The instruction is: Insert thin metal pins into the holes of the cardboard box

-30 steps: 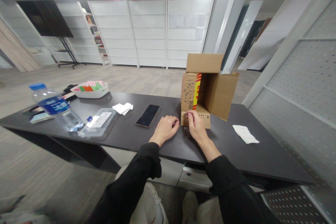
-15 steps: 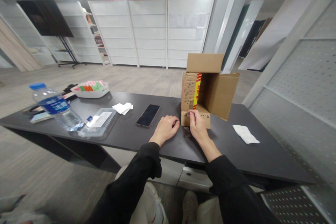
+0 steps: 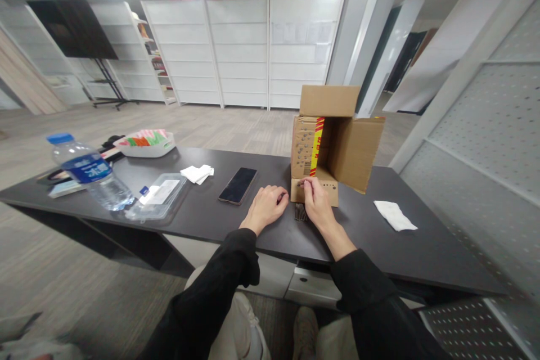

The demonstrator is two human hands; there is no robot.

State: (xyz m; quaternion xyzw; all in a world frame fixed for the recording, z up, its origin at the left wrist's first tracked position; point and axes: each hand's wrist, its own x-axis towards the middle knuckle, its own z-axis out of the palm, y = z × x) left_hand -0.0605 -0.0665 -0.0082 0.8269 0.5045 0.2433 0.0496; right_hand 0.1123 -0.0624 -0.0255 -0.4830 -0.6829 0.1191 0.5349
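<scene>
My right hand (image 3: 317,202) is closed in a pinch at the front lower flap of an open cardboard box (image 3: 302,149). A small thin piece, seemingly a screw (image 3: 301,182), pokes out left of the fingertips. The flap (image 3: 331,194) has a row of dark dots along it. Just below, a row of dark screws (image 3: 300,212) lies side by side on the table, partly behind my right hand. To the left of the box, my left hand (image 3: 269,206) rests on the tabletop with fingers curled in and nothing visible in them.
On the dark table (image 3: 202,211) lie a phone (image 3: 238,185), white tissues (image 3: 197,174), a clear plastic case (image 3: 159,198) and a water bottle (image 3: 90,171). Behind them sits a white tray (image 3: 145,149) of coloured packets. Another tissue (image 3: 395,215) lies at right, near a perforated panel (image 3: 485,140).
Only the right fingertips have shifted very slightly at the flap, and the small piece between them looks a little darker. The left hand and the box stay put.
</scene>
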